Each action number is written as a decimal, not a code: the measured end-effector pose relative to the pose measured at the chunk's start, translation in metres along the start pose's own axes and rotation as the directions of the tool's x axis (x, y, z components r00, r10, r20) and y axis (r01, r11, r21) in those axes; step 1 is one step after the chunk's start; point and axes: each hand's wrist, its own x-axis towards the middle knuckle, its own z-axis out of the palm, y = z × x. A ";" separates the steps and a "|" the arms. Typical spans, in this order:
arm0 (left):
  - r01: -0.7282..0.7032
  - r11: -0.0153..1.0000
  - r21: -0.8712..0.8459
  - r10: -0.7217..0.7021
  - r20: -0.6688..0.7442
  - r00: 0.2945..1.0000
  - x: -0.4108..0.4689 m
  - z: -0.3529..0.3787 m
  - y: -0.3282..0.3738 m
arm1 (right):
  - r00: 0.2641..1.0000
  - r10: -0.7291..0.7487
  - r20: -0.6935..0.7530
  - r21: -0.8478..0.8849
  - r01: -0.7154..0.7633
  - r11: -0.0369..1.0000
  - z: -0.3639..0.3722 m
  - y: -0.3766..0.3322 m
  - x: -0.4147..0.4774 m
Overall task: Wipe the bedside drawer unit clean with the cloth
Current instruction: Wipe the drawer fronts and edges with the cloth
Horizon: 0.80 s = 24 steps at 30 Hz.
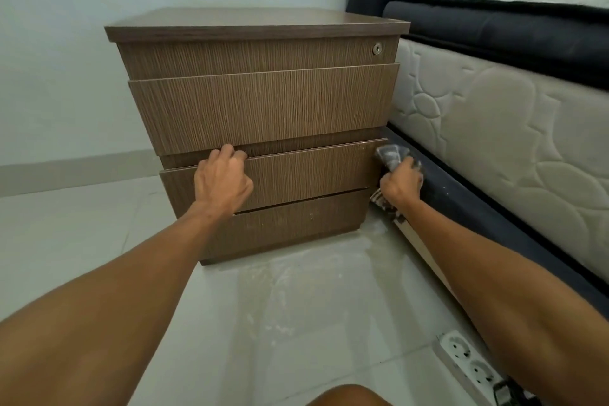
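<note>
Our left hand (222, 180) hooks its fingers over a drawer (296, 171) top edge; our right hand (400, 183) clenches the cloth (390, 156) at the drawer unit (257, 102) corner, in the narrow gap beside the bed (494, 142).

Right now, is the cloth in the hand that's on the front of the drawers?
No, the cloth is in the right hand beside the drawer unit; the left hand grips a drawer edge.

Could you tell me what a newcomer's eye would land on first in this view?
The brown drawer unit fills the centre, beside the mattress at right. The left hand grips the top edge of a lower drawer, while the right hand presses a grey cloth at the unit's right side.
</note>
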 end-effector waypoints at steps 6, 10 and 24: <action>-0.071 0.996 -0.046 0.070 -0.021 0.997 0.003 -0.003 -0.009 | 0.845 0.445 0.298 0.705 -0.509 0.494 -0.010 0.018 0.001; 0.030 0.999 -0.020 -0.032 -0.084 0.996 -0.015 0.004 -0.059 | 0.881 0.396 0.259 0.840 -0.408 0.357 0.006 -0.014 -0.008; 0.063 0.980 -0.189 -0.068 -0.023 0.997 -0.005 -0.018 -0.067 | 0.863 0.166 0.477 0.718 -0.491 0.493 0.081 -0.134 -0.059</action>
